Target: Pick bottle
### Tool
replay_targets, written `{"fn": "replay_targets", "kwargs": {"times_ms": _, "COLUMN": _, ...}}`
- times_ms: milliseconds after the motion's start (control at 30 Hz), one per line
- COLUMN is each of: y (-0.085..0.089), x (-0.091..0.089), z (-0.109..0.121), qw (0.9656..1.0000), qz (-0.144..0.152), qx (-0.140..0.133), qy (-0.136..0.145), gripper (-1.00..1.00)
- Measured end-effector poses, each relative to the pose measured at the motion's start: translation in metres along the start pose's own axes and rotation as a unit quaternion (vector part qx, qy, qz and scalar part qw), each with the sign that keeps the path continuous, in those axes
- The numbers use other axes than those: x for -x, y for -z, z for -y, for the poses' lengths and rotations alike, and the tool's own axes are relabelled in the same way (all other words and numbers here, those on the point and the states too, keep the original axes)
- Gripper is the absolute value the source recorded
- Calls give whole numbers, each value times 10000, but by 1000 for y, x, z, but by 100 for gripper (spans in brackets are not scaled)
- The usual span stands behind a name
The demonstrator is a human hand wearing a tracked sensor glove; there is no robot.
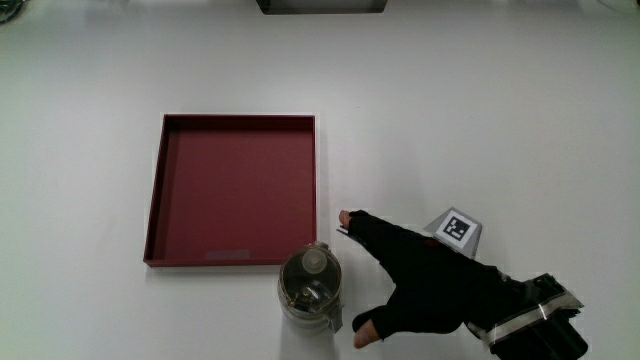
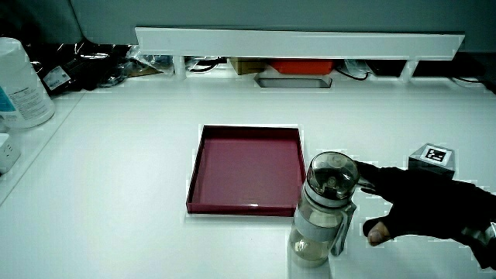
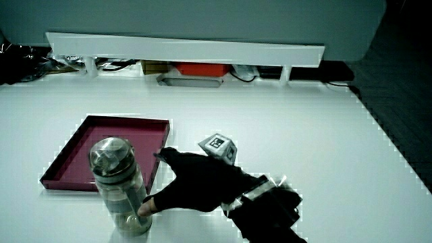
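A clear bottle (image 1: 310, 287) with a grey lid and a side handle stands upright on the white table, just outside the dark red tray's (image 1: 160, 190) edge nearest the person. The gloved hand (image 1: 400, 285) rests low beside the bottle, fingers spread, with the forefinger reaching toward the tray's corner and the thumb close to the bottle's base. It holds nothing. Both side views show the bottle (image 2: 324, 209) (image 3: 120, 185) and the hand (image 2: 418, 205) (image 3: 196, 185) next to it. The patterned cube (image 1: 456, 228) sits on the back of the hand.
The shallow tray (image 2: 244, 208) (image 3: 67, 185) has nothing in it. A low white partition (image 2: 302, 40) runs along the table's far edge, with cables and small items under it. A large white container (image 2: 19, 85) stands at the table's edge.
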Motion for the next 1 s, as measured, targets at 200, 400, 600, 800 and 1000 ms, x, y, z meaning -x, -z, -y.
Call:
{"fn": "replay_targets", "kwargs": {"times_ms": 200, "y": 13, "x": -7, "z": -11, "qw": 9997, "qz": -151, "qx": 155, "qy": -63, "gripper": 0}}
{"fn": "replay_targets", "kwargs": {"times_ms": 400, "y": 22, "x": -14, "z": -22, "qw": 9994, "qz": -161, "qx": 285, "qy": -126, "gripper": 0}}
{"fn": "replay_targets", "kwargs": {"times_ms": 600, "y": 29, "x": -21, "z": -29, "qw": 9988, "qz": -256, "qx": 389, "qy": -132, "gripper": 0}}
{"fn": "replay_targets", "kwargs": {"times_ms": 800, "y": 30, "x": -24, "z": -31, "qw": 9982, "qz": -443, "qx": 348, "qy": -228, "gripper": 8}}
{"fn": "replay_targets", "kwargs": {"times_ms": 1000, "y": 30, "x": -25, "z": -30, "qw": 9977, "qz": -550, "qx": 108, "qy": -383, "gripper": 22}}
